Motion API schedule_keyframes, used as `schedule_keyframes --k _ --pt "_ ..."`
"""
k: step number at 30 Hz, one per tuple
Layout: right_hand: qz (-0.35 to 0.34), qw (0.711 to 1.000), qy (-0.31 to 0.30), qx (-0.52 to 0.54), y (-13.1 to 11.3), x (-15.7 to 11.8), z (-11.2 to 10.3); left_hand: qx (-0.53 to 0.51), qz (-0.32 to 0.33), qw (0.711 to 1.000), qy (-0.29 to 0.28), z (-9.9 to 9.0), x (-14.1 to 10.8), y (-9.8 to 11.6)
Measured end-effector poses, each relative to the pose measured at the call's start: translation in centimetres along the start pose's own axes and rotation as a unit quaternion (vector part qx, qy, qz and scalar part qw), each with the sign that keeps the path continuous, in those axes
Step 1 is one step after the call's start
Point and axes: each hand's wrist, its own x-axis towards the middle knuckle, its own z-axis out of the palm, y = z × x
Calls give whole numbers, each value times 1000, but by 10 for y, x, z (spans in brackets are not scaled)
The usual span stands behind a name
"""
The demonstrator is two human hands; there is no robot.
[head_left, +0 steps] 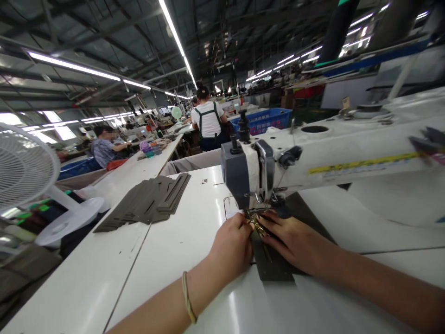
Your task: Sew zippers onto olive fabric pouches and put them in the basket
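Note:
A dark grey-green fabric piece [274, 266] lies under the head of a white sewing machine [248, 169]. My left hand [233, 241] is closed at the left edge of the piece, fingertips pinched close to the presser foot; what they pinch is too small to make out. My right hand [295, 241] rests on the fabric with fingers stretched toward the needle area. Between the hands, shiny gold-coloured metal [257, 227] shows on the fabric. The needle itself is hidden.
Stacked dark grey-green pieces [149, 202] lie on the white table [174, 264] at the left. A white fan [28, 171] stands at the far left. Beyond are a blue crate [274, 119], a person in a white shirt [209, 119] and a person in stripes [103, 147].

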Motion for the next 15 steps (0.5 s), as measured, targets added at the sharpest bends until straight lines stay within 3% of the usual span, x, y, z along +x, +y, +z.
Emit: schedule_keyframes --k 5,9,12,15 --pt "-50 982 23 -181 -5 6 -2 32 -3 999 9 2 -10 9" --pt "-55 985 43 -155 0 9 1 24 -7 999 28 3 -13 11" --pt "54 996 43 -54 6 8 6 39 22 998 37 3 -12 11" --pt "159 987 23 -19 8 9 11 66 42 997 28 2 -10 9"
